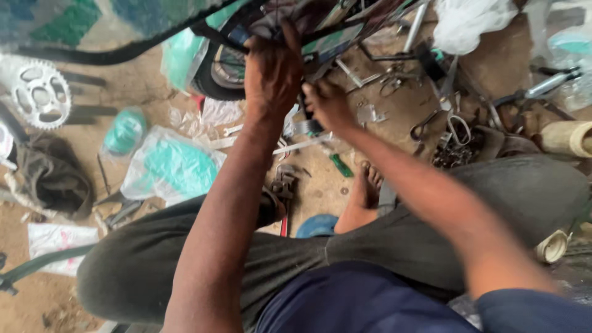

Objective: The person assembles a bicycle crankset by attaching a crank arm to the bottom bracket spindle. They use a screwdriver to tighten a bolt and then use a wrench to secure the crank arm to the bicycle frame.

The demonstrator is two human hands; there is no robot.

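Clothing nearest the camera: blue shirt (345, 302) at the bottom edge, and grey trousers (431, 240) over folded legs that span most of the lower half.
Ground: sandy dirt floor (105, 86), littered with tools and wrappers.
Bicycle frame: dark tubes (345, 28) and a black tyre (216, 77) at the top middle, partly wrapped in green and white plastic; both hands work here, well above the knees.
Left arm: reaches up the middle of the view from the lower left.
Left hand (271, 77): back toward the camera, fingers curled over a dark frame tube at the top; it grips the tube.
Right arm: comes in from the lower right, blurred by motion.
Right hand (327, 105): just beside the left hand, lower and to its right, fingers bent at the frame; whether it holds anything I cannot tell, as blur hides the fingertips.
Foot: bare foot (364, 191) on the ground between the knees, below the right hand.
Plastic bags: clear bag with green contents (172, 166) left of the left arm; a smaller green bundle (123, 132) farther left; a white bag (472, 21) at the top right.
Dark cloth: crumpled rag (52, 176) at the left edge.
Sprocket: silver toothed wheel (40, 92) lying flat at the upper left, well apart from the hands.
Tool pile: pliers, spanners and metal bits (453, 132) to the right of the right hand.
Screwdriver: green handle (340, 165) on the ground just above the foot.
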